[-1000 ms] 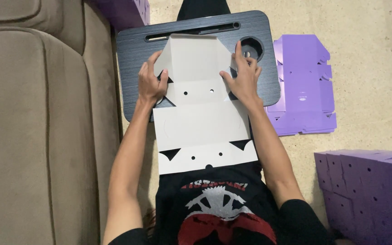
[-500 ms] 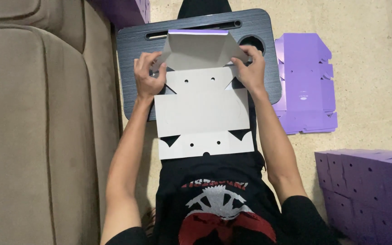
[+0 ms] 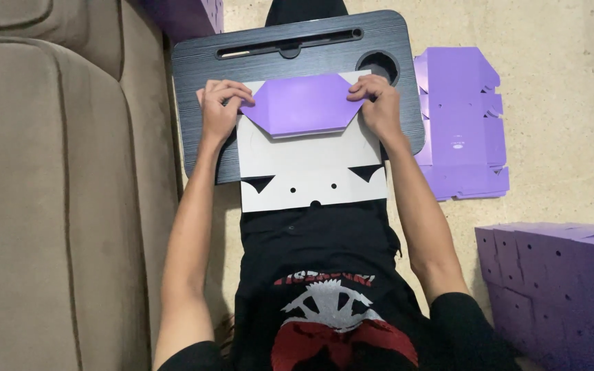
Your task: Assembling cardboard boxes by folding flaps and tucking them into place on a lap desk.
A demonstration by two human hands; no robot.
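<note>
Flanking both hands (image 3: 300,110), purple flap (image 3: 302,103) on white carton sheet (image 3: 311,175).

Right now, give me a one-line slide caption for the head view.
Both hands, left hand and right hand, fold a purple flap over a white cardboard sheet on a black lap desk.

Flat carton blank (image 3: 311,161) on black lap tray (image 3: 201,89): white inner face up, purple top flap (image 3: 302,104) folded down over it, near edge overhanging tray; small round holes, two dark triangular cutouts near that edge. Left hand (image 3: 218,110), right hand (image 3: 379,106) pinch flap corners. Stack of flat purple blanks (image 3: 458,124) on floor right of tray. Folded purple boxes (image 3: 558,288) lower right (punched with round holes). Another purple box (image 3: 183,15) top left, mostly cut off.
</note>
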